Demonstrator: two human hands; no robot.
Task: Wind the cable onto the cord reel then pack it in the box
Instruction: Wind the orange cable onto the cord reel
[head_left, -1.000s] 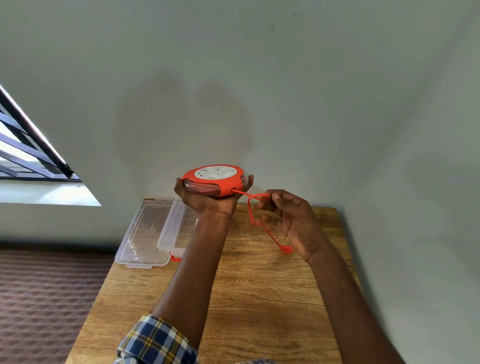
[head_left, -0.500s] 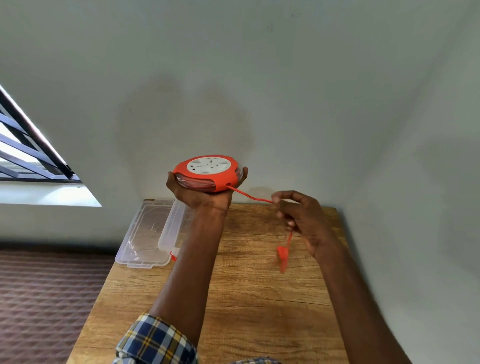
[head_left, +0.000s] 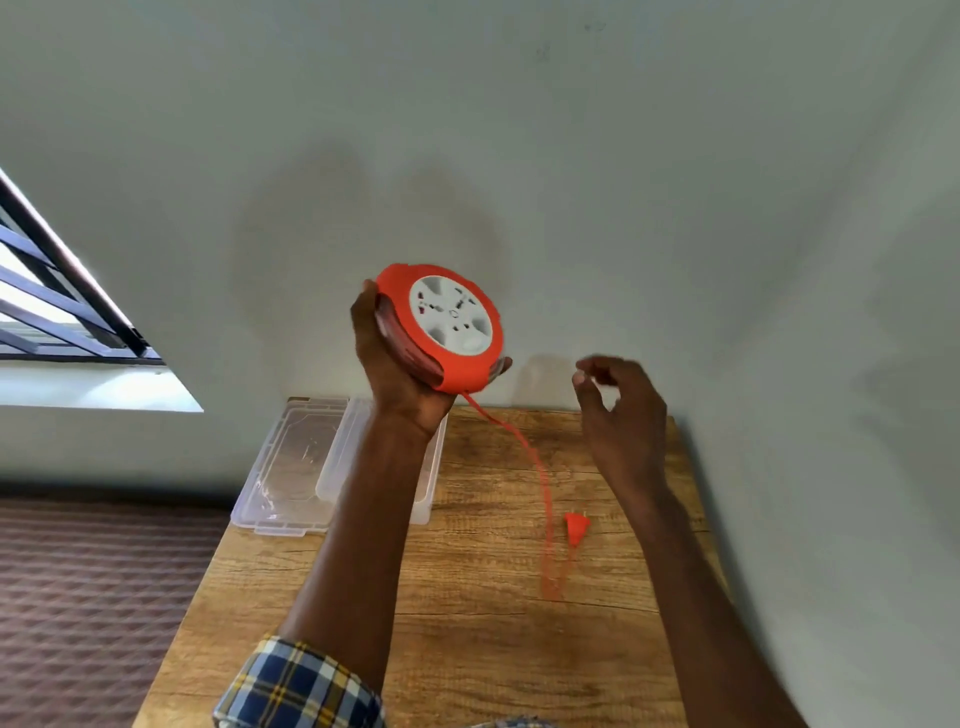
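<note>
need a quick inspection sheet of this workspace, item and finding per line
surface: wooden table, bare wood over most of it
job's things: orange cord reel held up and tilted, socket face toward the camera; clear plastic box open at the far left corner, its lid lying beside it
clutter: nothing seen
grippers: left hand grips the reel from below; right hand empty, fingers curled, clear of the cable
cables: orange cable hangs loose from the reel, plug near the table, blurred
surroundings: plain wall, barred window left, patterned floor

Orange/white cord reel, orange cable, blue-yellow plaid sleeve, brown wood-grain table.
</note>
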